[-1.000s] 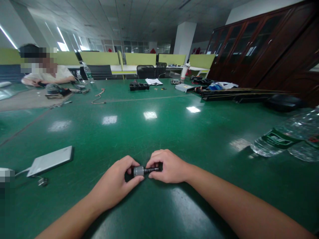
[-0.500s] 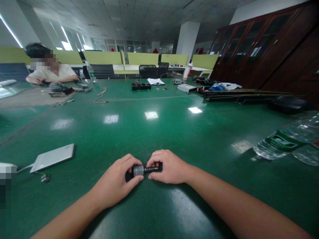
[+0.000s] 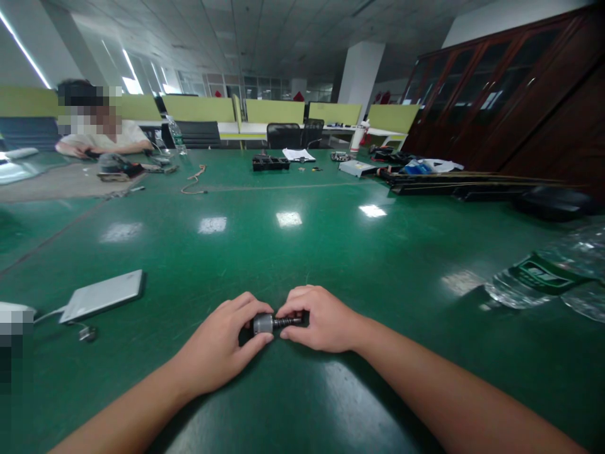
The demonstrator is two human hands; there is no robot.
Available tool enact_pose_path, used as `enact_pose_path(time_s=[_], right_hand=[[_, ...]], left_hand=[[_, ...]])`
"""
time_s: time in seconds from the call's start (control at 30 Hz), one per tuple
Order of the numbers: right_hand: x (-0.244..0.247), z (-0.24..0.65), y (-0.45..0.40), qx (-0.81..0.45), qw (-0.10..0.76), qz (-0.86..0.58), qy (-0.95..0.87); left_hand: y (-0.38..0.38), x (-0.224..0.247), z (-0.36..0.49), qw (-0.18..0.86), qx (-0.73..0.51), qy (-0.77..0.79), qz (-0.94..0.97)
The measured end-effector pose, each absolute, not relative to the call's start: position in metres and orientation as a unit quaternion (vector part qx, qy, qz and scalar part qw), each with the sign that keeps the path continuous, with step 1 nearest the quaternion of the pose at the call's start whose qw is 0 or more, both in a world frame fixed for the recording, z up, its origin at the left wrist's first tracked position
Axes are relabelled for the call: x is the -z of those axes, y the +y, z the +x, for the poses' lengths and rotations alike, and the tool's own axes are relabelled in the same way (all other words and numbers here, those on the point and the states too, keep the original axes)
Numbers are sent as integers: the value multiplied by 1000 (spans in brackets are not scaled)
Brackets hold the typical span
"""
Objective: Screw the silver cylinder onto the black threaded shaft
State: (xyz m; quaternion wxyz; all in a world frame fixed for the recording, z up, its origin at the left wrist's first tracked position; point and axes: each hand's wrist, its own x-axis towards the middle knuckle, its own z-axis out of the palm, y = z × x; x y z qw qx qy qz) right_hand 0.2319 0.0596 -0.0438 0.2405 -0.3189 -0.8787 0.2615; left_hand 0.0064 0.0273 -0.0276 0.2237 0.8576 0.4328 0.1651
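Note:
A small metal part (image 3: pixel 263 323), a grey cylinder with a dark threaded or ribbed shaft pointing right, lies at the green table's near middle. My left hand (image 3: pixel 231 337) has its fingers and thumb around the grey cylinder. Over the shaft, my right hand (image 3: pixel 316 317) is curled, with fingertips at the shaft's left portion and the thumb below it. The shaft's dark end shows in the hollow of that hand. Some fingertips of my right hand are hidden behind the others.
A silver flat box (image 3: pixel 101 296) with a cable lies at the left. Clear plastic bottles (image 3: pixel 534 277) lie at the right. Farther back are a black tray (image 3: pixel 270 162), papers (image 3: pixel 297 154) and dark rails (image 3: pixel 454 183). A person (image 3: pixel 101 135) sits at the far left.
The view has shifted slightly, so the background sits a little farther right. Both hands and the metal part look almost unchanged.

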Motion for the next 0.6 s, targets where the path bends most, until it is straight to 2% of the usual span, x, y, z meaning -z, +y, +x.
enact_pose_path(time_s=[0.6], right_hand=[[44, 237, 58, -253, 251, -312, -881]], left_hand=[[26, 28, 5, 221, -168, 431, 859]])
